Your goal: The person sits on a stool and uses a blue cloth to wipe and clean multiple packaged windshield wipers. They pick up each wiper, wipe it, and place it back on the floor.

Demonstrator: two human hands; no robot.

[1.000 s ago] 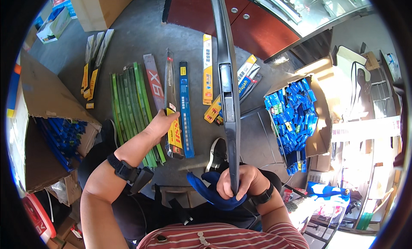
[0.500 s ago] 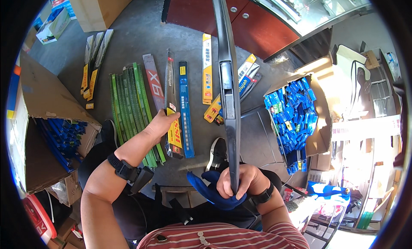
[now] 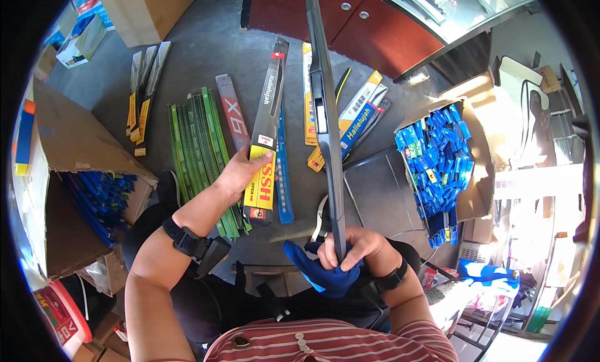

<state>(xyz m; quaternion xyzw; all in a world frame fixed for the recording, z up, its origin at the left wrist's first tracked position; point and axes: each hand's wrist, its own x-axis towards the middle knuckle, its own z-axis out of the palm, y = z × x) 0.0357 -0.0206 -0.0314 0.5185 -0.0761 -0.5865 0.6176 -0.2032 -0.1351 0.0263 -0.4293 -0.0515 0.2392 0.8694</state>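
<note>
My left hand (image 3: 236, 173) is closed around a long flat wiper blade box (image 3: 261, 121), grey above and yellow at the near end. It is tilted up off the floor, partly covering a blue narrow box (image 3: 285, 174). In my right hand (image 3: 361, 244) is the lower end of a long black wiper blade (image 3: 334, 181), which stands up across the view past the top edge. A blue cloth (image 3: 325, 277) is bunched under the same hand, against the blade's end. Left of my left hand lie a grey-and-red box (image 3: 232, 109) and several green sleeves (image 3: 199, 143).
Yellow-and-black packages (image 3: 145, 106) lie farther left. Yellow and blue packages (image 3: 356, 124) lie beyond the blade. A carton (image 3: 478, 156) full of blue packets stands at right, another carton (image 3: 94, 134) at left. Dark red cabinets (image 3: 375, 31) stand at the back.
My left hand has lifted the grey-and-yellow box off the floor, and its face now turns toward me. The black blade has tilted slightly left at its top; the right hand keeps its hold.
</note>
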